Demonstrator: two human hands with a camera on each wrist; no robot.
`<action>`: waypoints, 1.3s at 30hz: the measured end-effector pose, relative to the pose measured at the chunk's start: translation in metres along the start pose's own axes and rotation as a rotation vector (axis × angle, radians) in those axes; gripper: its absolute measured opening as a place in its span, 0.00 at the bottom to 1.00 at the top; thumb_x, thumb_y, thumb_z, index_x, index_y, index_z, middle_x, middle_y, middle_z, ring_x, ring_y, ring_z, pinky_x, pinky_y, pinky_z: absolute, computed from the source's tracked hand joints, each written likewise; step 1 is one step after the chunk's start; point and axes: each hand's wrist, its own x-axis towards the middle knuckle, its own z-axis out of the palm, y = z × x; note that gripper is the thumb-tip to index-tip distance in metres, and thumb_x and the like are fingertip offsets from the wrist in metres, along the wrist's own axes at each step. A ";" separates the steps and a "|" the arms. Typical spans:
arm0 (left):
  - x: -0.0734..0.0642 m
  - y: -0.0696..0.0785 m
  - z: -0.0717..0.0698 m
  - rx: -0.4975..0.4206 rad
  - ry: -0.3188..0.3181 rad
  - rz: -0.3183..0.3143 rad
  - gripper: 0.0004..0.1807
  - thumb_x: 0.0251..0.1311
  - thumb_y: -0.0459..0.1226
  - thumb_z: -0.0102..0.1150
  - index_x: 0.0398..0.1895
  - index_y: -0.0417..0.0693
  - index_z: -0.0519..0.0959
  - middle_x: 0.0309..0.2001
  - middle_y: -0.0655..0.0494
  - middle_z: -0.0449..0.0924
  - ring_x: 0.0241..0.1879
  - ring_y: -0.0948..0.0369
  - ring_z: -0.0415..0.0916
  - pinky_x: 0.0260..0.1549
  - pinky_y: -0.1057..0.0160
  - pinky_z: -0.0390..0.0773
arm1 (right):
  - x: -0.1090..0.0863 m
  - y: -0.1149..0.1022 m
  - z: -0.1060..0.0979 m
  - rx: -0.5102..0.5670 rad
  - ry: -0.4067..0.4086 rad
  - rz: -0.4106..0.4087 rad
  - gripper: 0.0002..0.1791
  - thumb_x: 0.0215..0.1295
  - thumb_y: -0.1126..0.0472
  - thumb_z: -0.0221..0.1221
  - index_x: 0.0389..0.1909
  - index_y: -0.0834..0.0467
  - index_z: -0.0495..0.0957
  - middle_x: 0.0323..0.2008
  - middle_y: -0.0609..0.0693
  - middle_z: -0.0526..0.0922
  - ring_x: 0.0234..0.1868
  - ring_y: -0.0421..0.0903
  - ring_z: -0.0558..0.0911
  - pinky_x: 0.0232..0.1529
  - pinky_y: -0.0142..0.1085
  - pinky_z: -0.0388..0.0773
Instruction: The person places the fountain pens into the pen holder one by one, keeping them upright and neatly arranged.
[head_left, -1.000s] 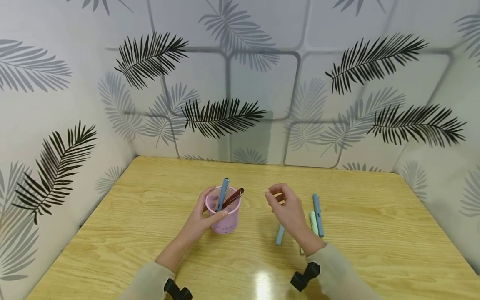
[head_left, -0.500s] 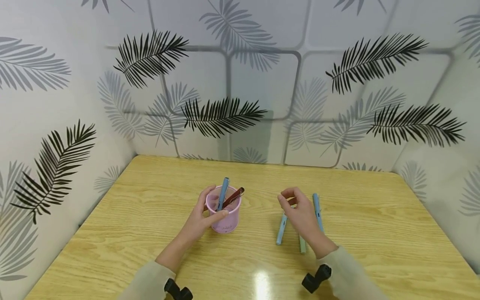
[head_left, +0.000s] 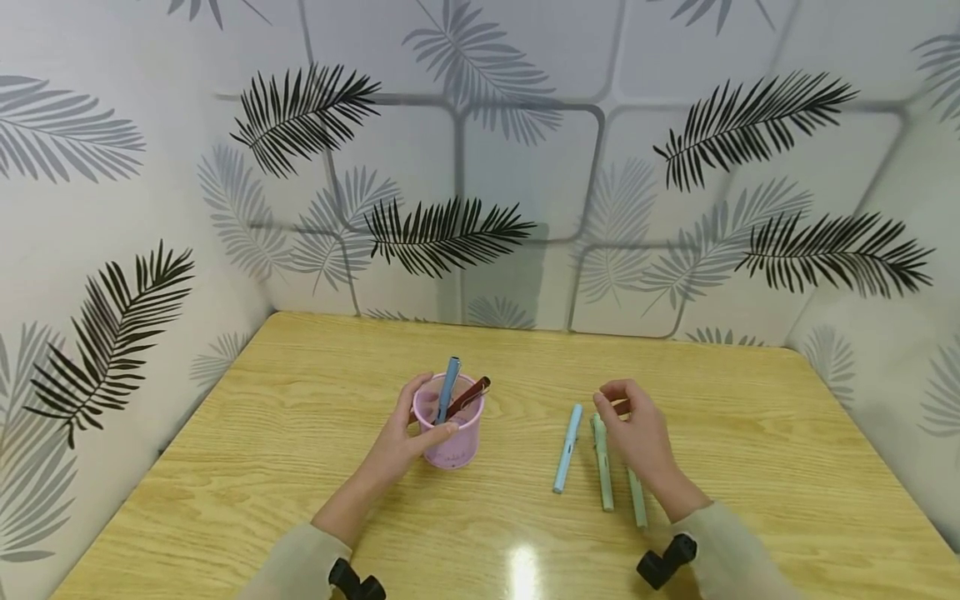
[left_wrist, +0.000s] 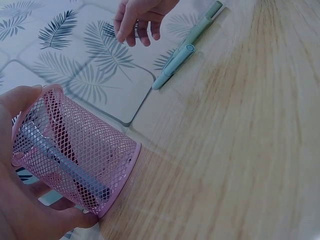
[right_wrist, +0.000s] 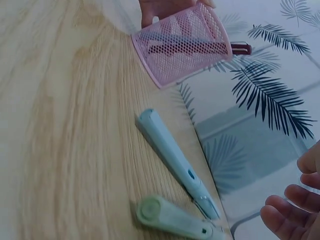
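My left hand (head_left: pixel 396 443) grips a pink mesh pen cup (head_left: pixel 456 447) standing on the table, with the thumb on its near side. A blue pen (head_left: pixel 447 390) and a dark red pen (head_left: pixel 472 392) lean inside it. To the right, my right hand (head_left: pixel 637 429) hovers over the loose pens, fingers loosely bent and holding nothing, as the right wrist view also shows. Left of that hand lies a light blue pen (head_left: pixel 567 450). A green pen (head_left: pixel 603 467) lies nearer to it, and a second green pen (head_left: pixel 637 500) is partly hidden beneath the hand.
The wooden table (head_left: pixel 315 358) runs back to a wall (head_left: pixel 517 192) with a leaf pattern. Light glares on the table's near middle. Black wrist cameras (head_left: pixel 666 562) sit on both sleeves.
My right hand has moved to the right, away from the cup and across the loose pens. It uncovers the light blue and green pens and now hides another blue pen. The left hand stays put.
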 end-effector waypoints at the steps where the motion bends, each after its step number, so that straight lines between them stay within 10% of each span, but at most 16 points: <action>1: 0.000 0.000 0.000 0.000 -0.001 0.000 0.41 0.56 0.41 0.63 0.70 0.63 0.51 0.64 0.47 0.60 0.59 0.46 0.60 0.54 0.40 0.60 | 0.000 0.001 -0.002 -0.002 0.008 0.001 0.11 0.66 0.57 0.56 0.42 0.61 0.75 0.36 0.53 0.79 0.32 0.47 0.77 0.27 0.32 0.74; 19: -0.002 0.001 0.000 0.015 0.015 -0.006 0.41 0.54 0.45 0.64 0.68 0.70 0.52 0.63 0.51 0.62 0.58 0.49 0.62 0.52 0.42 0.64 | 0.006 0.037 -0.021 -0.104 0.027 0.146 0.16 0.67 0.56 0.54 0.47 0.65 0.74 0.40 0.59 0.79 0.35 0.52 0.77 0.31 0.36 0.73; 39: -0.003 0.001 -0.001 0.004 -0.003 0.000 0.42 0.56 0.44 0.63 0.70 0.66 0.51 0.65 0.49 0.59 0.61 0.47 0.60 0.53 0.40 0.62 | 0.016 0.049 -0.026 -0.199 -0.150 0.377 0.22 0.65 0.57 0.52 0.49 0.73 0.68 0.41 0.68 0.74 0.33 0.55 0.78 0.25 0.39 0.77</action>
